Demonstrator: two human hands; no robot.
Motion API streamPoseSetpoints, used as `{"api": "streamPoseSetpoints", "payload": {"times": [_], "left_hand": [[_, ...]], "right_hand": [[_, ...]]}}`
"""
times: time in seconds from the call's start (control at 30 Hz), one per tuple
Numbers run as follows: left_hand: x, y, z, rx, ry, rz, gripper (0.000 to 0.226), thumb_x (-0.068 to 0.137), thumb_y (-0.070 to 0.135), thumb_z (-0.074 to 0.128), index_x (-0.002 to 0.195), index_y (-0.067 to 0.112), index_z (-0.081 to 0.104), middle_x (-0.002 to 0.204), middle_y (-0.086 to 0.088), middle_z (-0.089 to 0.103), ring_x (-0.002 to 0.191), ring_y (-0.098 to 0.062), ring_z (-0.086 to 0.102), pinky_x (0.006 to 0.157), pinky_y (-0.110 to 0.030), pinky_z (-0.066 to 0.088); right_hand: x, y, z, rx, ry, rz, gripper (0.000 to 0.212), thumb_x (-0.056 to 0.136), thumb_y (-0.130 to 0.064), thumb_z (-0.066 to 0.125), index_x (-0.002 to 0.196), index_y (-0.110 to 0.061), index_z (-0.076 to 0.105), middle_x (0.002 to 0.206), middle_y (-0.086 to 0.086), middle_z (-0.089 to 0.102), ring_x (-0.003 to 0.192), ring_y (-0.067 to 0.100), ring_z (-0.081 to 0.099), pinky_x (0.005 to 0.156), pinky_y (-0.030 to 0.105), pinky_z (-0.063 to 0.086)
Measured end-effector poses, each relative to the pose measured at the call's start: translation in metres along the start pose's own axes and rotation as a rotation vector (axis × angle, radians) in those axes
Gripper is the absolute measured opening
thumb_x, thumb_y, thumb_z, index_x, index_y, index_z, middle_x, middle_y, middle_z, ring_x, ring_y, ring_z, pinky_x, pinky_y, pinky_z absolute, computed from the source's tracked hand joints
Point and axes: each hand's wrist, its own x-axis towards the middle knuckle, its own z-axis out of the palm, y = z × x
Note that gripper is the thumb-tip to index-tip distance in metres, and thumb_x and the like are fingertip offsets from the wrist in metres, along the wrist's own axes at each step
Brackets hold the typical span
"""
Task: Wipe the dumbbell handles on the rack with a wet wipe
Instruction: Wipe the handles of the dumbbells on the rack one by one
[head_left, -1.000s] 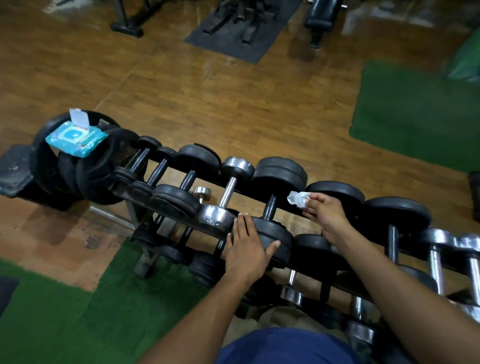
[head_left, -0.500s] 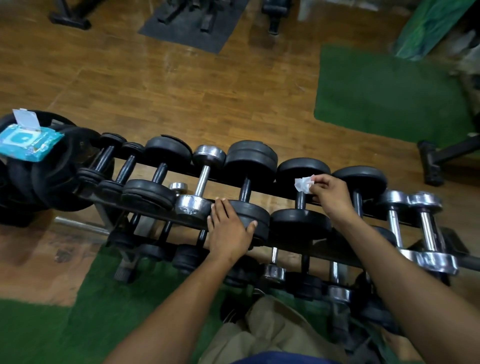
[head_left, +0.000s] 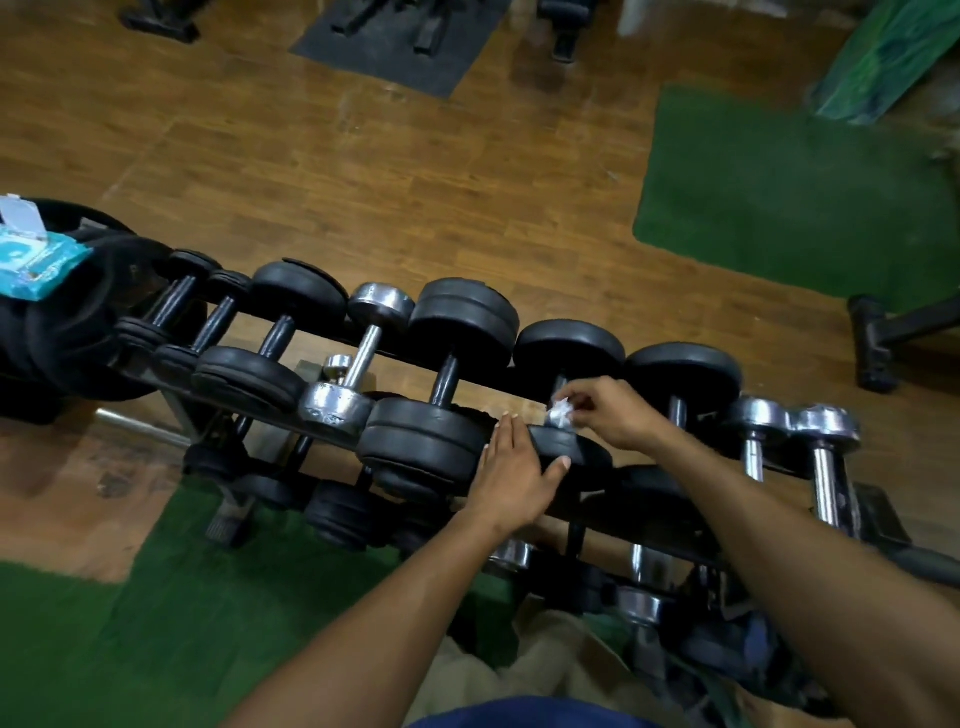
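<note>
The right hand (head_left: 615, 413) pinches the crumpled wipe (head_left: 561, 414) at a black dumbbell's handle (head_left: 559, 385) mid-rack, the left hand (head_left: 511, 475) spread flat on its near weight (head_left: 584, 452) — wiping seems underway — next, probably rub along the bar.

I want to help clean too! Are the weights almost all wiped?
Can't tell which handles are already clean; nothing shows it. Right now the right hand pinches the crumpled wet wipe at one black dumbbell's handle, mid-rack, while the left hand rests flat on its near end. The chrome dumbbells on the right and the lower row probably still wait.
</note>
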Motion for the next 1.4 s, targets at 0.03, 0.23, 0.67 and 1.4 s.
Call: {"api": "streamPoseSetpoints", "payload": {"times": [0.03, 0.23, 0.67, 1.4], "left_hand": [[0.004, 0.006, 0.005, -0.020, 0.017, -0.038, 0.099, 0.100, 0.061, 0.045, 0.161, 0.005, -0.007, 0.171, -0.011, -0.008, 0.157, -0.024, -0.007, 0.127, -0.039, 0.003], [0.021, 0.031, 0.020, -0.061, 0.112, -0.231, 0.120, 0.088, 0.074, 0.055, 0.161, 0.005, -0.011, 0.170, -0.011, -0.011, 0.157, -0.025, -0.011, 0.127, -0.043, 0.005], [0.029, 0.033, 0.027, 0.009, 0.206, -0.306, 0.126, 0.073, 0.088, 0.055, 0.162, 0.013, 0.007, 0.170, -0.007, 0.006, 0.157, -0.024, 0.002, 0.127, -0.045, 0.014], [0.027, 0.030, 0.029, 0.062, 0.216, -0.280, 0.124, 0.072, 0.094, 0.047, 0.161, 0.017, 0.011, 0.169, -0.005, 0.012, 0.157, -0.022, 0.005, 0.125, -0.047, 0.022]], "right_hand": [[0.005, 0.005, -0.001, -0.059, -0.084, -0.035, 0.030, 0.090, -0.012, 0.071, 0.118, -0.024, 0.073, 0.101, -0.003, 0.074, 0.097, 0.012, 0.067, 0.083, 0.024, 0.047], [0.030, 0.023, 0.007, -0.226, -0.332, -0.276, 0.029, 0.093, -0.014, 0.065, 0.117, -0.026, 0.075, 0.108, -0.006, 0.075, 0.092, 0.008, 0.064, 0.071, 0.019, 0.038], [0.049, 0.047, 0.015, -0.395, -0.315, -0.544, 0.033, 0.093, -0.026, 0.062, 0.126, -0.031, 0.066, 0.101, -0.006, 0.043, 0.090, 0.017, 0.058, 0.074, 0.034, 0.049], [0.026, 0.053, 0.020, -0.456, 0.147, -0.468, 0.048, 0.092, -0.019, 0.065, 0.138, -0.016, 0.053, 0.109, 0.004, 0.059, 0.091, 0.024, 0.064, 0.058, 0.032, 0.050]]}}
